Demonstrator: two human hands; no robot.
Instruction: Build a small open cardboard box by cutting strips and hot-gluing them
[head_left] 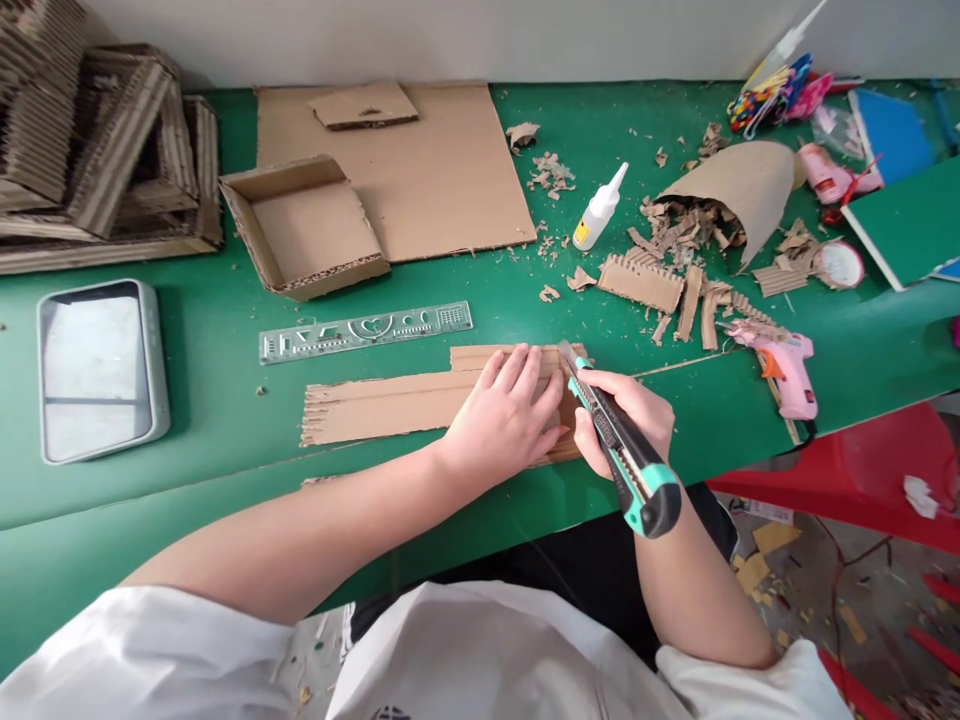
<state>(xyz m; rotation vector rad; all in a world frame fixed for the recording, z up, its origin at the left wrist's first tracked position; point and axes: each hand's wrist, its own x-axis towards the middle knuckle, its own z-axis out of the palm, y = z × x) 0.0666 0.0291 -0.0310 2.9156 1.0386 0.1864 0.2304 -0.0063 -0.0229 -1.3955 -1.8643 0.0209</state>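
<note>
My left hand (511,412) lies flat with its fingers spread, pressing on cardboard strips (390,402) near the table's front edge. In my right hand (634,415) is a black and teal utility knife (621,445), its blade end at the upper right part of the cardboard, just beyond my left fingertips. Whether the blade is in the cardboard I cannot tell. Part of the strips is hidden under my left hand. Just behind them is a clear plastic ruler (366,332), touched by neither hand.
An open cardboard tray (315,220) overlaps a large cardboard sheet (450,170). Stacked corrugated frames (127,150) stand at the back left, above a grey-rimmed mirror-like panel (103,372). To the right are a glue bottle (600,210), cardboard scraps (645,283) and a pink glue gun (784,370).
</note>
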